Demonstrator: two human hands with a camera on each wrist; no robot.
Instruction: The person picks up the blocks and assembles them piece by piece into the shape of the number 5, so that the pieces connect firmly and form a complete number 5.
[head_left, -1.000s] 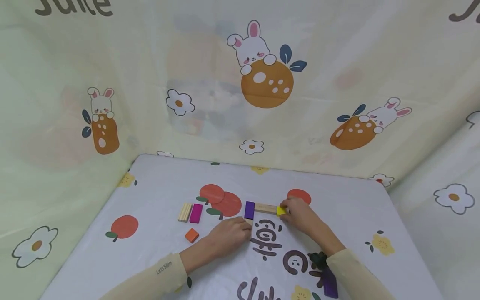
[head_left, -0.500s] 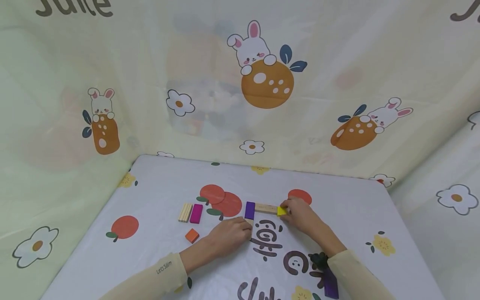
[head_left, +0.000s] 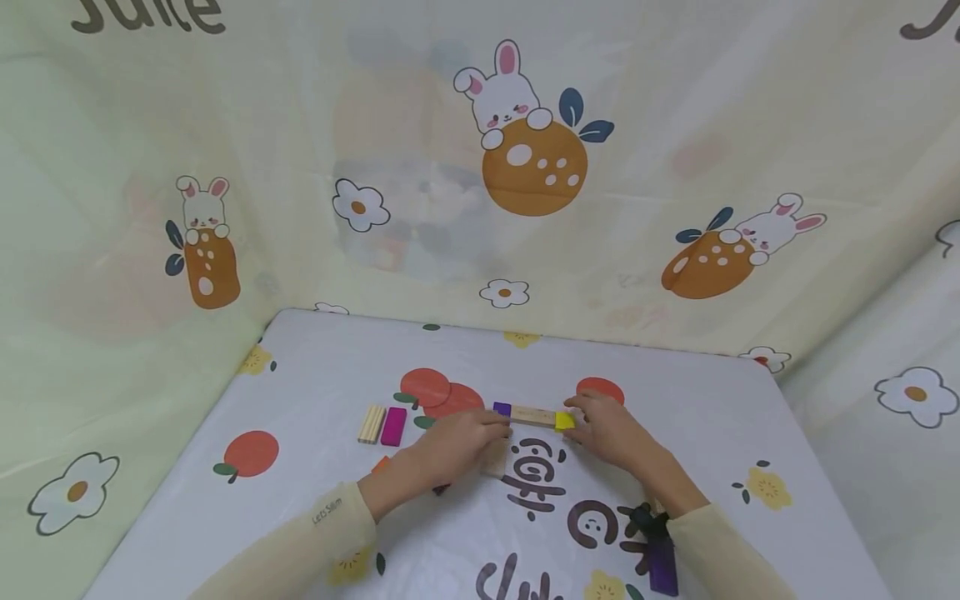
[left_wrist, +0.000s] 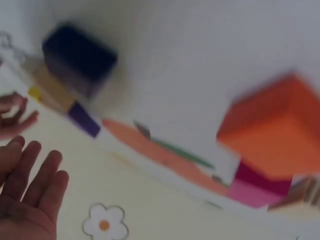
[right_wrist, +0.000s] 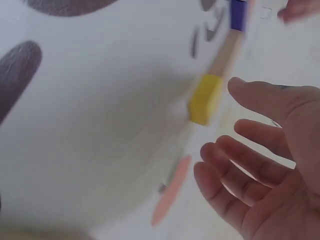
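The left hand (head_left: pixel 461 437) (left_wrist: pixel 32 200) is above the table, its fingers loosely extended and holding nothing, partly covering a purple block (head_left: pixel 502 409) (left_wrist: pixel 84 119) and a wooden block (head_left: pixel 493 458). A long wooden block (head_left: pixel 533 417) (right_wrist: pixel 226 52) runs from the purple block to a yellow block (head_left: pixel 564 421) (right_wrist: pixel 205 100). Just right of the yellow block, the right hand (head_left: pixel 618 435) (right_wrist: pixel 265 165) has its thumb and fingers spread, with a gap to the block in the right wrist view. A dark blue block (left_wrist: pixel 79 57) shows in the left wrist view.
Left of the hands lie ribbed wooden pieces (head_left: pixel 371 424), a magenta block (head_left: pixel 393 427) and an orange block (head_left: pixel 382 463) (left_wrist: pixel 277 127), partly hidden by the left arm. A purple block (head_left: pixel 662 567) lies by the right sleeve. Patterned cloth (head_left: pixel 420 275) hangs behind the table.
The left hand has lifted off the wooden block and moved slightly up and left, now overlapping the purple block. The right hand has let go of the yellow block and drawn slightly right.
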